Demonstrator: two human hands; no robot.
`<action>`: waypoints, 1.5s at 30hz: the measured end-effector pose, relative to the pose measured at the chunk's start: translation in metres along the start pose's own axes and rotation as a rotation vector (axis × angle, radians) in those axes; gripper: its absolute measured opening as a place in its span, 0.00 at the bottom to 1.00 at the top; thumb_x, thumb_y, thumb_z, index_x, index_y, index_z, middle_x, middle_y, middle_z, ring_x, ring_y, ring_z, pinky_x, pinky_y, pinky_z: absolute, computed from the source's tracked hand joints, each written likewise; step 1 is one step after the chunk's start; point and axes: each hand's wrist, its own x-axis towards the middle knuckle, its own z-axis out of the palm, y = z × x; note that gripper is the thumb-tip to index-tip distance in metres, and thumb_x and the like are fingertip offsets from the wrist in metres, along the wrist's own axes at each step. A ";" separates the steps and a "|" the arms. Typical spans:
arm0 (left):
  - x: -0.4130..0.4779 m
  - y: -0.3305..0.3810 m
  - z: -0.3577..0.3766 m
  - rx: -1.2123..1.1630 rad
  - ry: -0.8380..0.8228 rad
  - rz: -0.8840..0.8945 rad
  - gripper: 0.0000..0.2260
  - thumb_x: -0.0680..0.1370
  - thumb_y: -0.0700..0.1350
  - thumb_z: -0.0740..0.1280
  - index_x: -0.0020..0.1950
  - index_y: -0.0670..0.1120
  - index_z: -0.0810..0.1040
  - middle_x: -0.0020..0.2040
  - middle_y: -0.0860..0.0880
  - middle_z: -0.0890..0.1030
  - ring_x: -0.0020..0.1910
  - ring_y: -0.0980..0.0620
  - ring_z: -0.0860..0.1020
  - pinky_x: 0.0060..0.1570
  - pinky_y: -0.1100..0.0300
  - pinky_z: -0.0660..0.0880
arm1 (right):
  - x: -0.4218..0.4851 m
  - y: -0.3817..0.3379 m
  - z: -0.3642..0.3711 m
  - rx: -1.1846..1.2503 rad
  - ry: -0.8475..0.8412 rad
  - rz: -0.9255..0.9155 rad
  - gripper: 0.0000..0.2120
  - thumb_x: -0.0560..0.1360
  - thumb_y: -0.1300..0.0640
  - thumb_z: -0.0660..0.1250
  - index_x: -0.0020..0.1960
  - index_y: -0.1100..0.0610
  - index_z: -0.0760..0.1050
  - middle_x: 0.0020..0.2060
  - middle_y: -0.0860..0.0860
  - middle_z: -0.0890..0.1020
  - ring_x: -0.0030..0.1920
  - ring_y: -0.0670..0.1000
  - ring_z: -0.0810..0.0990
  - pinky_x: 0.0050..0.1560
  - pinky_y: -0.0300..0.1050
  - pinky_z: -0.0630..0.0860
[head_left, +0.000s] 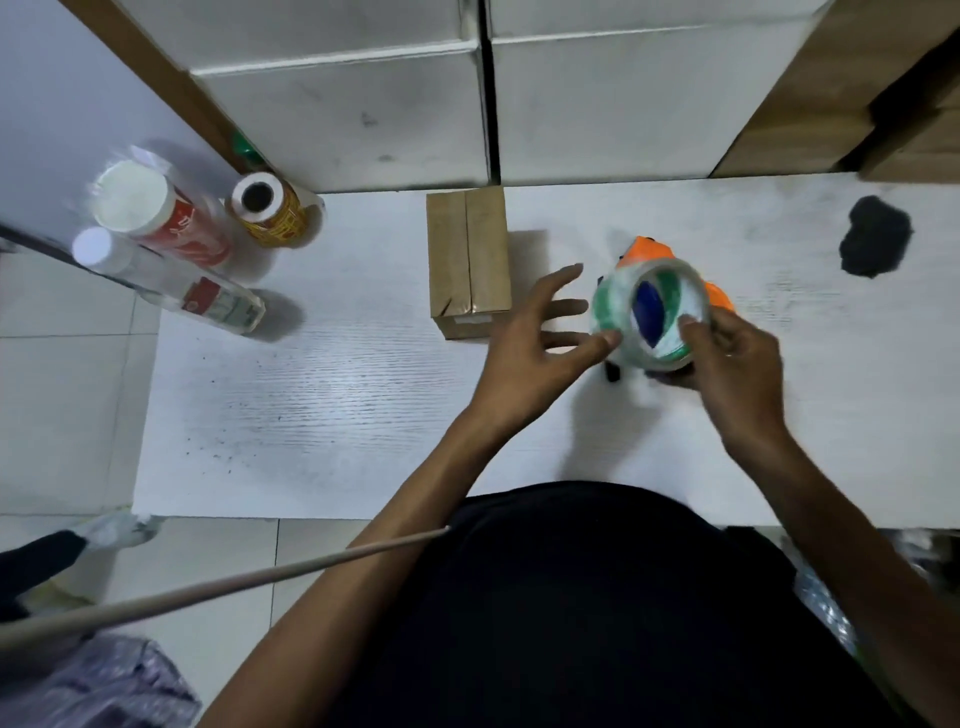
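Note:
An orange tape dispenser (653, 253) carrying a roll of clear tape (613, 306) is held above the white table (311, 389). My right hand (737, 364) grips it from the right, thumb on the roll's inner rim. My left hand (535, 338) is spread beside the roll, its thumb tip touching the roll's left side and the fingers straight. A small brown cardboard box (469, 260), taped along its top seam, sits on the table just left of my left hand.
At the table's left end stand a red-and-white tube (156, 218), a clear bottle with a white cap (171, 280) and a yellow-wrapped roll (270, 208). A dark cloth (875, 244) lies far right. White boxes (353, 109) line the back. A wooden stick (208, 592) crosses lower left.

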 end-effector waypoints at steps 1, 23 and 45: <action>0.006 0.000 0.007 -0.003 -0.026 -0.016 0.28 0.75 0.47 0.75 0.73 0.54 0.70 0.60 0.52 0.79 0.49 0.59 0.83 0.49 0.67 0.80 | 0.006 -0.005 -0.011 0.046 0.045 0.021 0.07 0.78 0.58 0.66 0.50 0.58 0.82 0.45 0.61 0.84 0.46 0.61 0.86 0.41 0.51 0.85; 0.034 0.011 0.021 -0.207 -0.039 0.131 0.09 0.78 0.39 0.72 0.57 0.45 0.80 0.43 0.47 0.81 0.39 0.50 0.80 0.35 0.57 0.80 | 0.021 -0.033 -0.050 -0.319 -0.332 -0.362 0.13 0.76 0.45 0.61 0.53 0.26 0.75 0.46 0.71 0.81 0.43 0.73 0.79 0.46 0.61 0.77; 0.086 -0.079 0.086 0.792 0.013 -0.295 0.17 0.79 0.54 0.68 0.62 0.44 0.76 0.54 0.43 0.82 0.52 0.40 0.81 0.44 0.52 0.76 | 0.111 0.033 -0.079 -0.132 0.217 0.244 0.14 0.79 0.58 0.64 0.59 0.65 0.79 0.52 0.56 0.80 0.43 0.56 0.85 0.42 0.51 0.86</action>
